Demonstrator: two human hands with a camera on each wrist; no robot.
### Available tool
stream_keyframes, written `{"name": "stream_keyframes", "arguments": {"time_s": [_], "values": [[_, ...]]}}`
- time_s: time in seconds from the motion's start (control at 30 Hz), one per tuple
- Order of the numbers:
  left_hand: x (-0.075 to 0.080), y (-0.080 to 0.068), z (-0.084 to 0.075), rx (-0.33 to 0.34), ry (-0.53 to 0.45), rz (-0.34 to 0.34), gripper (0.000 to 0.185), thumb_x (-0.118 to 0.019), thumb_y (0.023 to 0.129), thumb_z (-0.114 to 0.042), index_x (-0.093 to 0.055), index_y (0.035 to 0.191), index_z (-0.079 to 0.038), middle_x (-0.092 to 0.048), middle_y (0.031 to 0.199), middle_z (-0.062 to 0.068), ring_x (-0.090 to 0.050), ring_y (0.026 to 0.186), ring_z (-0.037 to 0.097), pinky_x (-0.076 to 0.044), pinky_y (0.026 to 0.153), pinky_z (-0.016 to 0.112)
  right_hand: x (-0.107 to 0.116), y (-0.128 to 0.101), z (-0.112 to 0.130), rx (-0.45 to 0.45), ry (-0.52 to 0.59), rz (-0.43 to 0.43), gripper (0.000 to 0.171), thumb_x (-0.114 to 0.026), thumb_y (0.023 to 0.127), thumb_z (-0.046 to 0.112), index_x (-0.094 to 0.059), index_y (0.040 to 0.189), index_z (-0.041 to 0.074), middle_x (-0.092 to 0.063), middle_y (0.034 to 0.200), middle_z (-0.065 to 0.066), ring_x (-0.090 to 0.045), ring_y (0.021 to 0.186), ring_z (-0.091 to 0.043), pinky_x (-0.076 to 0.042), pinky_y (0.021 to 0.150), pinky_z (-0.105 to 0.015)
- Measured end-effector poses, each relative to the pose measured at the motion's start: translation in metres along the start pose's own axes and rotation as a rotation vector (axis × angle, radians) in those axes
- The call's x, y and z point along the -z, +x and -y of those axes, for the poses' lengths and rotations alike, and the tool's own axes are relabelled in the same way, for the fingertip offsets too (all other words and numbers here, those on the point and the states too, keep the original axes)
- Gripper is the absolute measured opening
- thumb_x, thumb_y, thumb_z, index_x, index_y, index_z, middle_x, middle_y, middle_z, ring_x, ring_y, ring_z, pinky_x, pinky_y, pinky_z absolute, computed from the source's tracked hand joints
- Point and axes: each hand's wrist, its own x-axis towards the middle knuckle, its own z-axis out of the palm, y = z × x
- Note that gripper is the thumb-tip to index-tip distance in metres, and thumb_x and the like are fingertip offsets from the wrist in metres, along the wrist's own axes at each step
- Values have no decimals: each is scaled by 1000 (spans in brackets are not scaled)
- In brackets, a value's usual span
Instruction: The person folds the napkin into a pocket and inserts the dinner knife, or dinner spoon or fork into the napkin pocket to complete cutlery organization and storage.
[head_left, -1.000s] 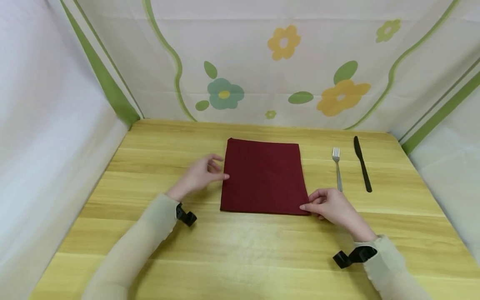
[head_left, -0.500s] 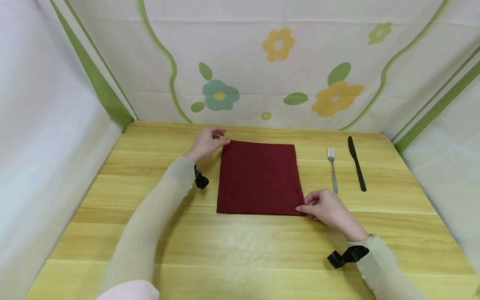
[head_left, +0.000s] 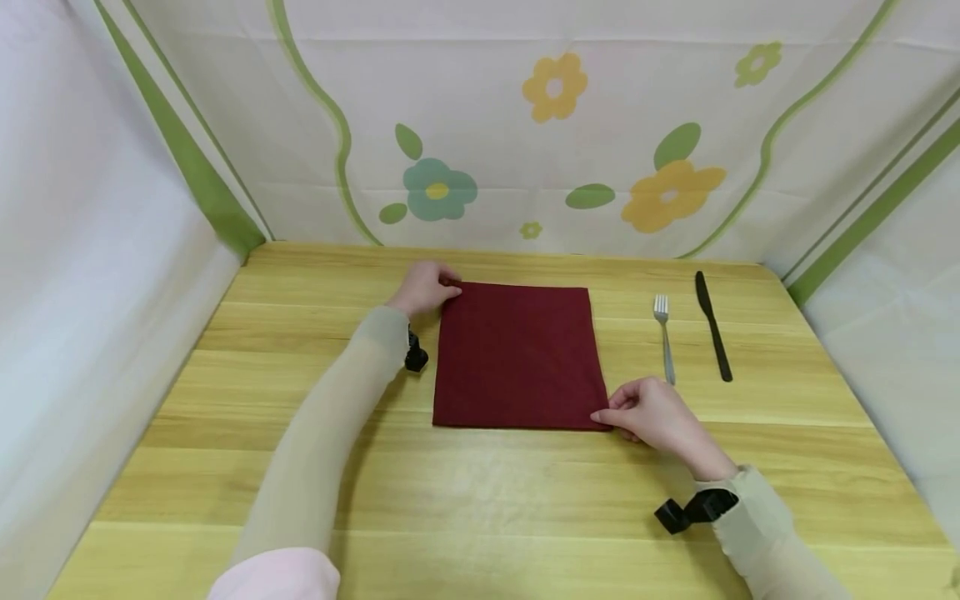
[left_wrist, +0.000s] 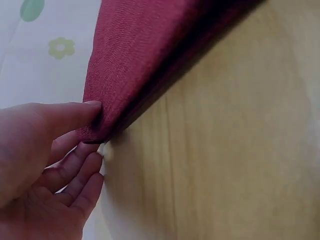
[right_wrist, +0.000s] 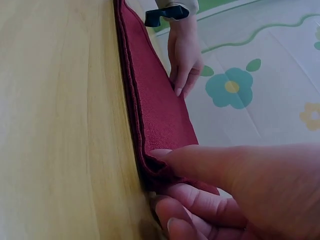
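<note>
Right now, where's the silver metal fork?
In the head view the silver metal fork lies on the wooden table, right of the dark red folded cloth napkin and just left of the black knife, tines pointing away.

Hands [head_left: 427, 287] [head_left: 648, 412] on napkin [head_left: 517, 358] corners

So the napkin [head_left: 517, 357] lies flat mid-table [head_left: 480, 500], with the left hand [head_left: 426, 287] at its far left corner and the right hand [head_left: 651, 412] at its near right corner. Off to the right there's a fork [head_left: 663, 337], and the knife [head_left: 712, 325] lies just right of that, both pointing away.
</note>
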Motion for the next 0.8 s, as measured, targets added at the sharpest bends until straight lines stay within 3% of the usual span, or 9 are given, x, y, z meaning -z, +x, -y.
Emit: {"name": "stream_keyframes", "arguments": {"time_s": [0.17,0.37,0.57,0.7,0.8], "values": [[-1,3,0,0,35,-1,26,-67,100,-10,-71,122,2,-68,118,17,-62,108,29,-50,92,41,0,1,0,-7,-7,16,25,-82,89,30,-72,78,10,-63,60,-2,-60,53,-17,-47,48,-28],[1,-3,6,12,-20,-13,24,-68,100,-14,-73,118,0,-69,117,15,-62,108,29,-51,93,42,2,1,-3,6,48,6,21,-80,90,22,-70,82,6,-67,68,-2,-66,61,-19,-54,54,-31],[8,-19,12,11,-38,-33,20,-69,100,-17,-77,113,-4,-71,112,10,-63,106,27,-51,92,42,16,10,-10,19,129,-13,16,-74,94,12,-65,94,-1,-69,77,-7,-69,68,-23,-59,60,-33],[13,-35,18,-2,-60,-43,16,-72,98,-16,-79,108,-6,-72,105,9,-64,98,26,-52,84,40,31,26,-15,7,198,-18,21,-71,96,8,-63,105,-8,-70,87,-13,-69,73,-24,-60,64,-33],[14,-49,22,-13,-73,-29,14,-74,96,-16,-79,105,-6,-72,99,7,-64,90,24,-53,77,38,43,39,-18,18,177,-41,26,-72,96,8,-64,112,-11,-72,91,-15,-70,74,-24,-60,65,-32]]}}
